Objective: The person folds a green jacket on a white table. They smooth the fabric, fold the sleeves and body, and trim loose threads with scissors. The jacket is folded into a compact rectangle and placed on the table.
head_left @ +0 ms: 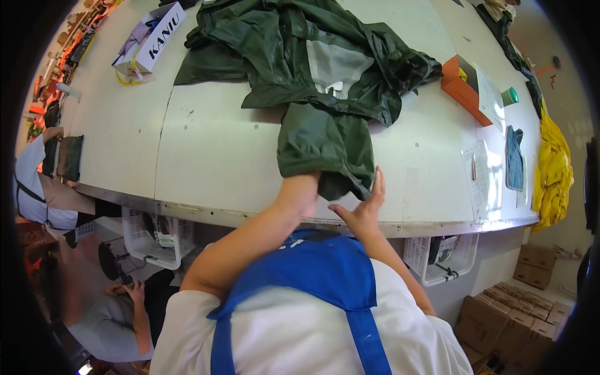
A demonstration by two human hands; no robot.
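A dark green coated garment (275, 62), perhaps a raincoat, lies crumpled across the far middle of the table, its pale mesh lining patch (337, 65) showing. One narrower part (325, 145), like a sleeve or hood, reaches toward me. My left hand (303, 186) goes into the opening at its near end; the fabric covers the fingers, so I cannot see whether they grip. Beside the right edge of that opening is my right hand (367, 209), thumb and fingers spread apart, the fingertips close to or touching the cloth.
A white box (153, 47) with purple cloth stands far left. An orange box (465, 87), papers (481, 178) with a pen, and a blue cloth piece (514, 159) are at right. Yellow garments (551, 169) hang off the right end. White baskets (440, 256) sit below the edge. Other people are at left.
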